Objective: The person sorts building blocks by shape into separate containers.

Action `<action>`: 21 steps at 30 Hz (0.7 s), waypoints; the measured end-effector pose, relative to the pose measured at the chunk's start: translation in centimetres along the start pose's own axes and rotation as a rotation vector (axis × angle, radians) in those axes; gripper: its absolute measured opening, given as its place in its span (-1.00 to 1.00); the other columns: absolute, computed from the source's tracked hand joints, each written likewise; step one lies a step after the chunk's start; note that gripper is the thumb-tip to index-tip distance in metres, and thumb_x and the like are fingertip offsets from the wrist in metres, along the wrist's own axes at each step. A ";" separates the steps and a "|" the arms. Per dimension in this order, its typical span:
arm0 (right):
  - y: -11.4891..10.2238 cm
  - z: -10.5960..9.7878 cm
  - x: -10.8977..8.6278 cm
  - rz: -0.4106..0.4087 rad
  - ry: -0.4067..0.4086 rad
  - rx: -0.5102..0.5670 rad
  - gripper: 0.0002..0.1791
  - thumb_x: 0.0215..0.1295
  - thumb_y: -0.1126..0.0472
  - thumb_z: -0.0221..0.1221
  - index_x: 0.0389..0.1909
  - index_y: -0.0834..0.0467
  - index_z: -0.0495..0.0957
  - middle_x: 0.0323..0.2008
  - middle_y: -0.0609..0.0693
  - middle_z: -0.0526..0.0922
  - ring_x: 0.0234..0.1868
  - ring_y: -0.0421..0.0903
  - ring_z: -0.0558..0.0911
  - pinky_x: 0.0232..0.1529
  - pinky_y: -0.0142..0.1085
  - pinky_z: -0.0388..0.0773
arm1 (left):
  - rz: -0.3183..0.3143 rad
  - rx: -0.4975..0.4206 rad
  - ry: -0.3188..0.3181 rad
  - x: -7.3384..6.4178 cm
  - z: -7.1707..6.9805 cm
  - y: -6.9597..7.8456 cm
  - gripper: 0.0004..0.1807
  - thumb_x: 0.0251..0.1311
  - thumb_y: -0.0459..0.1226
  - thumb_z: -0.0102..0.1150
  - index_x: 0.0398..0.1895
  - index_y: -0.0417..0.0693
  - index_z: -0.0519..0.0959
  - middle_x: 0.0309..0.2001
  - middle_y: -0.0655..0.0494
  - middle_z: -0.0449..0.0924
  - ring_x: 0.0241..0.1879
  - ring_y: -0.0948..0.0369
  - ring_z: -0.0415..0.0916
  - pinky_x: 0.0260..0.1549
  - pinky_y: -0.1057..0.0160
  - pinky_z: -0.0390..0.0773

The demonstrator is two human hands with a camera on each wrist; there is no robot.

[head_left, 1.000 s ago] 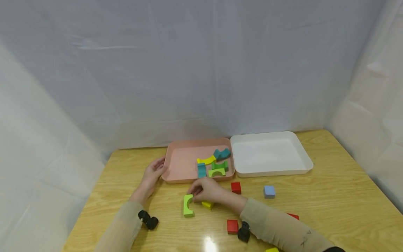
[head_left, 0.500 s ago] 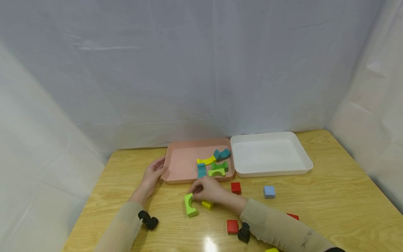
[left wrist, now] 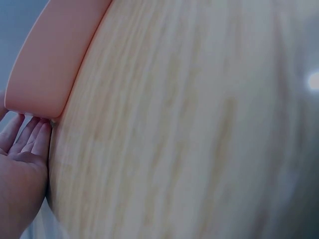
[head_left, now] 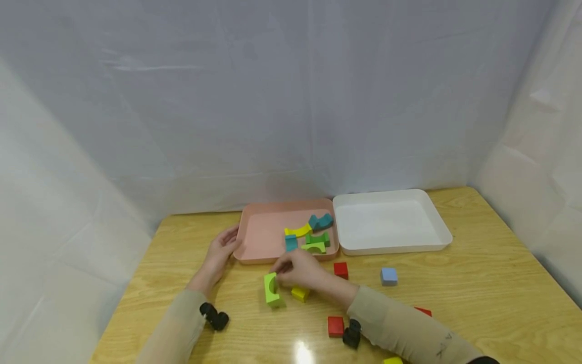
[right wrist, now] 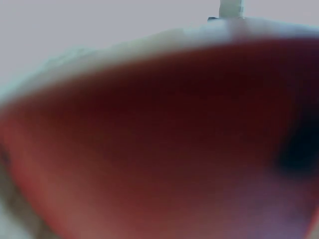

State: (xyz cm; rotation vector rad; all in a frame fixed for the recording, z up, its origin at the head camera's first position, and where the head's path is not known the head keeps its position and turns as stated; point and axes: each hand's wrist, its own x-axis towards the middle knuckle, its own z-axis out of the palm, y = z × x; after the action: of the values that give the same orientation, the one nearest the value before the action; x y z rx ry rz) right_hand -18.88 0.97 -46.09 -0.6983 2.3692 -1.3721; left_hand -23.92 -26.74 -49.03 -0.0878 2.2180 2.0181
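Note:
In the head view my right hand (head_left: 300, 269) pinches a light green arch block (head_left: 271, 291) by its upper end, with the block standing nearly upright over the table. My left hand (head_left: 220, 253) rests at the left end of the pink tray (head_left: 261, 231); in the left wrist view its fairly straight fingers (left wrist: 36, 137) touch the tray's end wall. Several arch blocks lie at the tray's right side: teal, a yellow one (head_left: 298, 231), a green one (head_left: 318, 239) and another light green one. The right wrist view is mostly a dark red blur.
A white tray (head_left: 391, 222) stands against the pink tray's right side. On the wooden table lie a yellow block (head_left: 300, 294) under my right hand, red blocks (head_left: 336, 327), a light blue block (head_left: 388, 276) and another yellow block (head_left: 393, 361) at the front edge.
My right hand has raised the light green arch block off the table and moved it slightly toward the pink tray, tilting it on the way. My left hand has stayed at the tray.

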 end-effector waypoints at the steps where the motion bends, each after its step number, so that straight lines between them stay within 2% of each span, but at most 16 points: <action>1: -0.1 -0.1 0.0 -0.003 0.001 0.005 -0.87 0.31 0.35 0.42 -0.19 0.10 0.84 -0.22 -0.07 0.84 -0.26 -0.28 0.65 -0.17 -0.46 0.65 | 0.000 0.001 -0.001 0.0 0.0 0.0 -0.36 0.63 -0.41 -0.03 0.68 -0.27 0.10 0.66 -0.28 0.12 0.62 -0.09 0.13 0.06 0.67 0.49; 12: -0.8 -1.0 0.1 -0.025 0.032 0.027 -0.86 0.32 0.36 0.42 -0.15 0.11 0.84 -0.18 -0.03 0.85 -0.22 -0.25 0.67 -0.14 -0.45 0.67 | -0.002 0.012 -0.005 0.0 0.0 0.2 -0.35 0.63 -0.40 -0.02 0.68 -0.27 0.10 0.66 -0.28 0.11 0.62 -0.09 0.13 0.05 0.69 0.49; 21: -1.2 -2.1 0.5 0.008 0.070 0.018 -0.85 0.36 0.31 0.42 -0.10 0.09 0.83 -0.17 -0.05 0.83 -0.17 -0.21 0.66 -0.05 -0.37 0.68 | -0.010 0.009 0.000 0.0 0.0 0.2 -0.35 0.63 -0.39 -0.01 0.68 -0.27 0.10 0.67 -0.27 0.10 0.63 -0.08 0.12 0.04 0.70 0.48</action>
State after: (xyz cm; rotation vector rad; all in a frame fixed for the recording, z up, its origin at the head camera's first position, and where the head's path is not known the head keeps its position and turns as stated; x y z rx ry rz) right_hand -20.00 1.68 -44.07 -0.6456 2.4069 -1.4352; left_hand -23.99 -26.74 -48.86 -0.0970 2.2217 2.0029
